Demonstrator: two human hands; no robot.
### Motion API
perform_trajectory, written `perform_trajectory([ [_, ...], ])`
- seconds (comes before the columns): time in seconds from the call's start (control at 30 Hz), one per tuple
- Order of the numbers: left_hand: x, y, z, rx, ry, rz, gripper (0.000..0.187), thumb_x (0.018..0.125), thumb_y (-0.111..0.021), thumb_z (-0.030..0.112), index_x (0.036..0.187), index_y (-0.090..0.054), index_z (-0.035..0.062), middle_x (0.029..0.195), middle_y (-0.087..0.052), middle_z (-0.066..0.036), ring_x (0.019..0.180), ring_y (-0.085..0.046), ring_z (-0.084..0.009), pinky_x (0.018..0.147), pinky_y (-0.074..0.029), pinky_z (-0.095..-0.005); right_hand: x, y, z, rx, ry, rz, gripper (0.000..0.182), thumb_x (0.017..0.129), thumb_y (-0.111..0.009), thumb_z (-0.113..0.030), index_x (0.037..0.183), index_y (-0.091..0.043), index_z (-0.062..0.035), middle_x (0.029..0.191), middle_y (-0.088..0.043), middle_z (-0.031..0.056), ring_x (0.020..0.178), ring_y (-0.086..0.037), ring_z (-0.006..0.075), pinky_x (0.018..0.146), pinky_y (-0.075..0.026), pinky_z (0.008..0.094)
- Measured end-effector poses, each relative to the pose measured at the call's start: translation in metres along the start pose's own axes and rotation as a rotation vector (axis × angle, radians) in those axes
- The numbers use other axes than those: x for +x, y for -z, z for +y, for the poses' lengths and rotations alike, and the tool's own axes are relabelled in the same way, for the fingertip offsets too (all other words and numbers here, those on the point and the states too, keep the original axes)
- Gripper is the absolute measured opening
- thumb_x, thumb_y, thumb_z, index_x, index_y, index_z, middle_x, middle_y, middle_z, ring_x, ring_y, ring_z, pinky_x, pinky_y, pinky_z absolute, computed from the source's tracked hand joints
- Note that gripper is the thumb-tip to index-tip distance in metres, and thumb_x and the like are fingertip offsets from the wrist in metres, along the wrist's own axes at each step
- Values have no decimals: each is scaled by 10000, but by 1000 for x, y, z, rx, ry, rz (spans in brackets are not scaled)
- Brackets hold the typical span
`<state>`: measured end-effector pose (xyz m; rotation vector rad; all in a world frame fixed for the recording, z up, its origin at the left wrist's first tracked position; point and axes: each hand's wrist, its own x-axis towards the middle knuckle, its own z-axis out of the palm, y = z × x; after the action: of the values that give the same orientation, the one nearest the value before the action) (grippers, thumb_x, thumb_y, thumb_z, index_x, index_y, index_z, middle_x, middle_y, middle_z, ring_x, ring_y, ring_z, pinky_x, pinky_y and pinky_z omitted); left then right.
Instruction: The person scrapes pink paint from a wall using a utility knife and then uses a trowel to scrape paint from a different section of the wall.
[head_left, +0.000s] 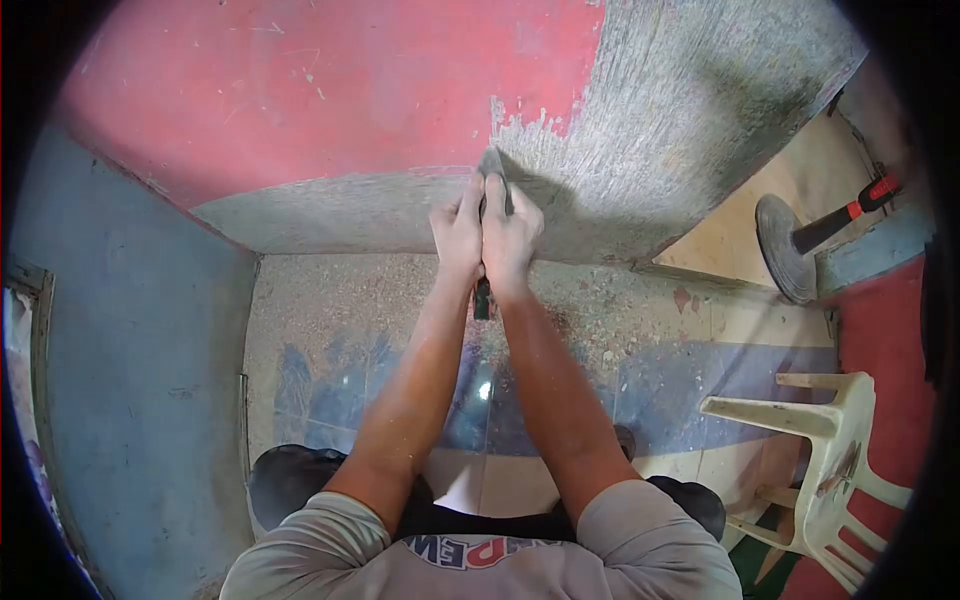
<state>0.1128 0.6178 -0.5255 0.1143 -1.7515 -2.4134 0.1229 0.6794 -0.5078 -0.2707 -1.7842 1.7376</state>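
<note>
A scraper (490,163) with a flat metal blade rests against the wall at the lower edge of the pink paint (350,90). My left hand (458,232) and my right hand (512,232) are pressed side by side around it, fingers extended along the blade. The dark end of its handle shows below my wrists. Bare grey, scratched wall (660,130) lies to the right of the blade and beneath the pink area, with a ragged paint edge just above the tool.
Paint chips and dust cover the tiled floor (340,290). A blue-grey wall (150,360) stands at the left. At the right are a round-based stand (785,248) with a black and red handle and a cream plastic chair (825,430).
</note>
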Motion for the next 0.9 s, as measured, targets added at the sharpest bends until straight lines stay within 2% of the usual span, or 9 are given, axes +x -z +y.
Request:
perform_trajectory([
  [0.1, -7, 13, -43, 53, 74, 82, 382, 1042, -654, 252, 799, -716, -35, 726, -589, 25, 715, -485, -60, 607, -415, -300, -23, 6, 64, -217, -100, -6, 406, 1005, -641, -333, 844, -677, 38, 698, -614, 261, 579, -546, 349, 629, -460, 488],
  [0.13, -12, 13, -46, 34, 93, 91, 384, 1041, -654, 254, 800, -718, -38, 724, -589, 22, 719, -489, -61, 610, -418, -300, -30, 7, 58, -193, -73, 22, 417, 1032, -624, -297, 842, -627, 75, 654, -552, 164, 647, -445, 175, 634, -449, 408],
  [0.23, 5, 11, -14, 60, 84, -12, 314, 1052, -642, 228, 902, -741, -30, 834, -671, -12, 769, -586, -87, 632, -481, -298, -6, 3, 0, -85, -12, -32, 427, 1033, -617, -303, 843, -614, 79, 660, -529, 203, 646, -415, 184, 631, -439, 417],
  [0.27, 13, 8, -2, 0, 67, -47, 314, 1050, -645, 228, 888, -738, -25, 824, -664, -8, 762, -585, -86, 623, -477, -293, 1, -2, -12, -171, 25, 11, 417, 1011, -636, -322, 824, -647, 51, 700, -588, 273, 576, -542, 337, 627, -463, 469],
  [0.33, 2, -11, 26, -167, 18, -6, 309, 1041, -656, 230, 842, -718, 3, 790, -640, 7, 744, -574, -77, 591, -455, -272, 2, -4, -19, -14, -37, -3, 405, 1016, -638, -290, 814, -636, 60, 659, -550, 251, 569, -514, 265, 615, -455, 438],
  [0.47, 4, 14, -19, 115, -31, -6, 296, 1046, -652, 241, 947, -746, -22, 852, -682, -3, 777, -588, -85, 657, -487, -298, -8, 0, 27, -114, 26, -14, 371, 1030, -628, -263, 854, -661, 62, 676, -594, 102, 687, -464, 128, 643, -449, 401],
  [0.57, -3, 32, -69, 127, 98, 31, 290, 1044, -648, 233, 959, -753, -24, 867, -681, -3, 797, -579, -85, 684, -490, -308, -34, 1, 66, -30, -74, 52, 399, 1011, -646, -277, 796, -626, 59, 613, -540, 190, 577, -503, 177, 586, -440, 433],
  [0.77, 10, -5, 30, -11, -48, -73, 302, 1047, -630, 214, 851, -723, 4, 800, -637, 21, 748, -534, -67, 635, -457, -293, 10, -10, -13, 50, 45, 2, 393, 1032, -612, -292, 851, -647, 55, 659, -574, 224, 571, -486, 229, 594, -443, 448],
  [0.9, 7, 12, -6, 139, -13, 4, 400, 1031, -667, 291, 895, -740, -78, 780, -666, 10, 748, -540, -71, 614, -445, -312, -7, -6, 12, -27, 57, 9, 407, 1033, -610, -288, 817, -630, 57, 648, -554, 227, 566, -476, 237, 597, -440, 451],
])
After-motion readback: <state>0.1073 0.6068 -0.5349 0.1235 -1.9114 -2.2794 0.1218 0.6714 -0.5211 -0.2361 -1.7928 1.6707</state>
